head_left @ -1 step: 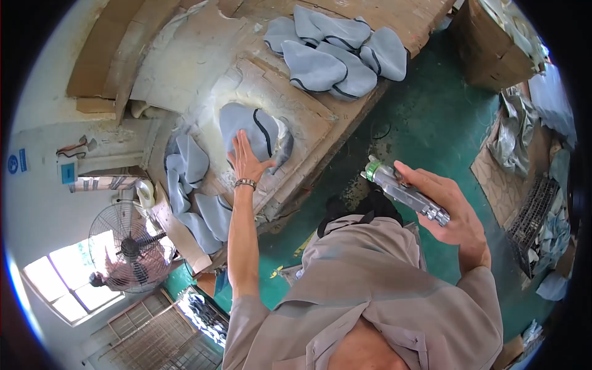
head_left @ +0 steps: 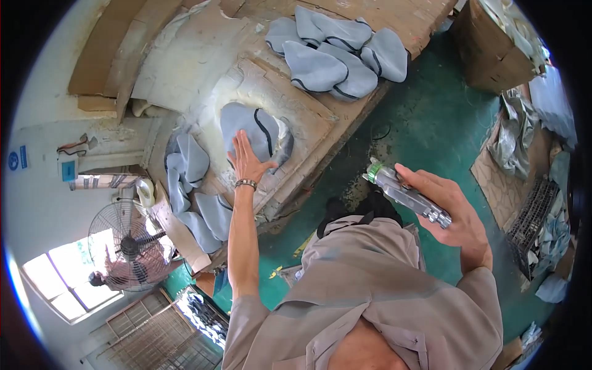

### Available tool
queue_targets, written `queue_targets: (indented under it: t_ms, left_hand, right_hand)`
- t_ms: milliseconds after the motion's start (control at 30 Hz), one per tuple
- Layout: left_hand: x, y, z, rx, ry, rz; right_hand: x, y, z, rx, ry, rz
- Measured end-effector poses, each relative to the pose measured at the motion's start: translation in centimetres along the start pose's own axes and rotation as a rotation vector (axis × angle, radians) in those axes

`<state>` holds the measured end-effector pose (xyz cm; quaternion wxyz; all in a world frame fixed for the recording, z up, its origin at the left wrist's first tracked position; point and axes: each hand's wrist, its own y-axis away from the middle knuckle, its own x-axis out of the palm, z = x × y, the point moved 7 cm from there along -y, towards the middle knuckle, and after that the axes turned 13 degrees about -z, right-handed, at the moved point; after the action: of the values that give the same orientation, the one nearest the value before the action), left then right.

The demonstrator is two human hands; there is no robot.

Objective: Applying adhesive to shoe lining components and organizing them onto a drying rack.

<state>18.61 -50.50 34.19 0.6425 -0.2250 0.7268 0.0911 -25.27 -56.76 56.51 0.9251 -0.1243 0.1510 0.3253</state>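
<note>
Left hand [head_left: 248,161] lying flat, fingers spread wide, pressing on a grey fabric piece with dark piping [head_left: 259,131]; gripping nothing. Fabric piece resting on the pale, foam-crusted cardboard sheet [head_left: 296,108] covering the desk [head_left: 394,18], near its front edge. Metal wristband [head_left: 245,183] sitting just below that hand. Right hand [head_left: 453,213] closing firmly around a silver spray gun with a green nozzle ring [head_left: 404,191], holding it raised over the green floor [head_left: 431,129], well apart from the fabric piece, nozzle end pointing toward the desk. Lying farther back on the desk: a pile of matching grey pieces [head_left: 342,52], overlapping one another. Lying to the left of the pressed piece, lower down: a second heap of grey pieces [head_left: 194,185], partly hanging over the edge. Standing at lower left: a round caged fan [head_left: 126,243], beside a bright window [head_left: 71,277]. Sitting at upper right: a brown cardboard box [head_left: 493,52], with crumpled silver sheeting [head_left: 515,132] lying beside it on the floor.
</note>
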Motion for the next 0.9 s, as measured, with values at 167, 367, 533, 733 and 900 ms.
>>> queue_targets:
  t_ms: [167, 367, 533, 733, 900]
  left_hand:
    - [-4.0, 2.5, -1.9, -0.005, -0.007, -0.179]
    - [-3.5, 14.3, -0.4, -0.204, 0.373, -0.515]
    - [13.5, 32.6, 8.7, -0.722, 0.349, 0.069]
    - [23.7, 55.8, 7.1, -0.066, 0.177, 0.922]
    - [22.9, 57.1, 6.4, -0.299, 0.333, 0.749]
  right_hand:
    - [-1.4, 0.5, 2.9, 0.036, 0.007, 0.068]
    - [-1.1, 0.5, 5.2, 0.017, 0.111, 0.151]
    - [0.3, 0.0, 7.1, -0.045, 0.153, 0.200]
    - [2.7, -1.3, 10.5, -0.099, 0.214, 0.295]
    - [5.6, -2.1, 13.0, -0.145, 0.326, 0.261]
